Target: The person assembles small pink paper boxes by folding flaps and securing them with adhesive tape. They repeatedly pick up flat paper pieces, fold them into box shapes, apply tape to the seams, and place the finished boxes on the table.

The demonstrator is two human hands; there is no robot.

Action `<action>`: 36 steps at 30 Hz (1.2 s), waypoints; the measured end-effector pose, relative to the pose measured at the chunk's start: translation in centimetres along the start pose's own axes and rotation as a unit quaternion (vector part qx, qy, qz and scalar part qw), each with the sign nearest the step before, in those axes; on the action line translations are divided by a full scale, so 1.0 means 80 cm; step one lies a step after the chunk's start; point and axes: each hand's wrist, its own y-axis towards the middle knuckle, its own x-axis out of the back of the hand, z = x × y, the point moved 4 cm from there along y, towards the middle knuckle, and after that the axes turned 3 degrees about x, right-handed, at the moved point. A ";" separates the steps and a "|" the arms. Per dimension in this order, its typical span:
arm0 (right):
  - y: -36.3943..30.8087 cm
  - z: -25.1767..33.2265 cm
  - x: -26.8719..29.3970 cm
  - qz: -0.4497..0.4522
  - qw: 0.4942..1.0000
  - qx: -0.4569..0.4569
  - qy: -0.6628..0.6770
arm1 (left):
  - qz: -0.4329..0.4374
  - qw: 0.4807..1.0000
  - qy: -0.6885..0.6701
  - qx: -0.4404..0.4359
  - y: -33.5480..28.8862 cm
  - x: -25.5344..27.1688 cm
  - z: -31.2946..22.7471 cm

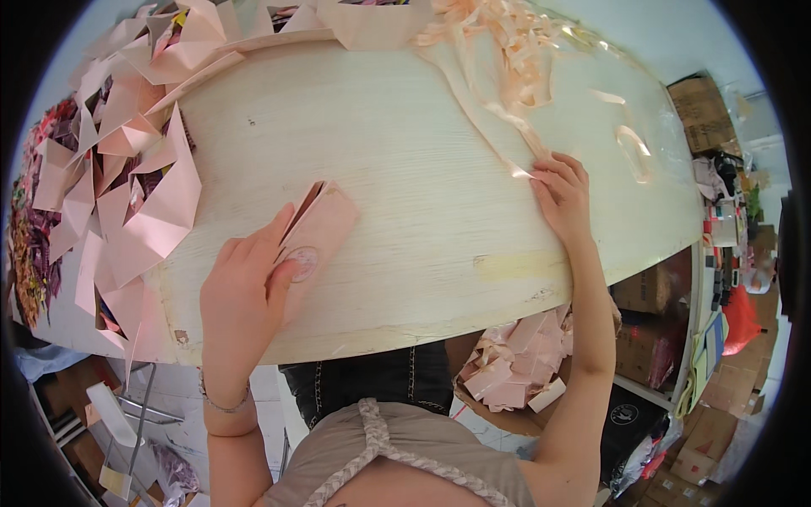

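Observation:
My left hand (pixel 243 283) is closed round a small pink paper box (pixel 331 221) that has a round printed mark on its face. The box is tilted above the left middle of the table (pixel 397 152), its narrow top end pointing away from me. Farther right, my right hand (pixel 561 190) has its fingers pinched on the end of a peach satin ribbon (pixel 466 91). That ribbon trails back to a loose heap of ribbons (pixel 515 42) at the far edge. The palm side of my left hand is hidden.
Several opened pink paper boxes (pixel 160 215) crowd the table's left and far left edge, with small coloured packets in some. Below the front edge, a carton (pixel 511 359) holds more pink boxes. Brown cartons (pixel 705 110) and shelves line the right side. A metal-legged chair (pixel 135 414) stands lower left.

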 end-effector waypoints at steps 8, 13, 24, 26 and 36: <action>0.102 0.055 -0.038 -0.067 0.985 -0.002 -0.161 | -0.033 0.999 0.010 0.010 -0.003 0.002 -0.004; 0.212 0.020 -0.155 -0.032 0.986 -0.140 -0.088 | -0.045 0.998 0.041 0.021 -0.005 -0.009 -0.001; 0.129 0.201 -0.056 0.107 0.861 -0.261 0.424 | -0.039 0.999 -0.011 0.027 -0.014 0.007 -0.005; 0.102 0.248 -0.055 0.131 0.826 -0.180 0.518 | -0.030 0.998 -0.021 0.055 -0.020 0.001 -0.002; 0.084 0.309 -0.065 0.196 0.626 -0.403 0.638 | -0.079 0.994 -0.035 0.072 -0.028 -0.013 -0.002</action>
